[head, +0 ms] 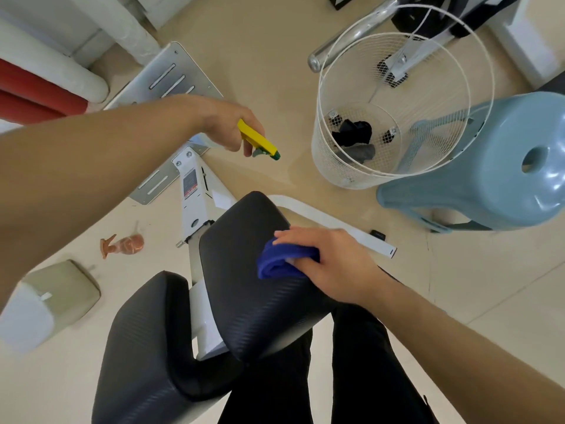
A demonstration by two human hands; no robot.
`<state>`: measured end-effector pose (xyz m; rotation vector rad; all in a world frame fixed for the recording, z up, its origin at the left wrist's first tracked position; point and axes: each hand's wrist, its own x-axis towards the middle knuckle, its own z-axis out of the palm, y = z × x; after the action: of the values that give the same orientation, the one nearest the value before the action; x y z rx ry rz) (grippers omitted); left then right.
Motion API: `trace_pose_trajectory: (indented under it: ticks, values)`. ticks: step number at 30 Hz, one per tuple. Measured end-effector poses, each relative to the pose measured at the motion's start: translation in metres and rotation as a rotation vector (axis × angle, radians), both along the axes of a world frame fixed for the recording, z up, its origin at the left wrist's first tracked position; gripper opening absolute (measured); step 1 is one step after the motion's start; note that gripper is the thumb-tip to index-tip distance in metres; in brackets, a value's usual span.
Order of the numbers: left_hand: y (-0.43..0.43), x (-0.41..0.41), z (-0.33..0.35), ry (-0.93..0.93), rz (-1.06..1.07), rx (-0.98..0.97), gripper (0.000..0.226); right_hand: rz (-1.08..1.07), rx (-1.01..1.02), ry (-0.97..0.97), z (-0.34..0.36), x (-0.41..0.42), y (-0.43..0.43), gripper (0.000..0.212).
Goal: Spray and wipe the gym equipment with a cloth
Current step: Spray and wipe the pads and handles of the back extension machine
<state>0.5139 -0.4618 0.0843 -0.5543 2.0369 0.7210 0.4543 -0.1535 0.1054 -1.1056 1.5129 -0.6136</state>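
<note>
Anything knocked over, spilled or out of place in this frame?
An orange spray bottle lies on its side on the floor, left of the black bench pad, rather than standing upright. No spill shows around it. Otherwise nothing stands out.

A white wire basket [336, 166] is standing in the upper right of the frame, holding crumpled dark fabric [353, 133] at its bottom. A pale blue plastic stool [489, 179] is standing just beside it at the right edge. A brownish trigger bottle [128, 244] is lying on its side on the beige floor [275, 56] at centre left, near a grey-green box [61, 292]. Red rolls [33, 93] and white rolls [61, 65] are lying in the upper left.
</note>
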Motion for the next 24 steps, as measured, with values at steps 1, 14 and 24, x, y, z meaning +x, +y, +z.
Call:
trace_pose_trajectory:
  ticks: [1,14,24]
  values:
    - [0.003,-0.001,0.001,0.006,0.004,0.001,0.049,0.087,-0.024,0.057,-0.005,0.001,-0.013,0.034]
    - [0.011,0.052,-0.001,0.102,0.082,-0.019,0.050,-0.309,0.292,-0.104,-0.054,0.001,-0.008,0.023]
    - [0.019,0.121,-0.053,0.014,0.179,-0.016,0.060,-0.359,0.128,-0.001,-0.039,0.001,-0.064,0.019]
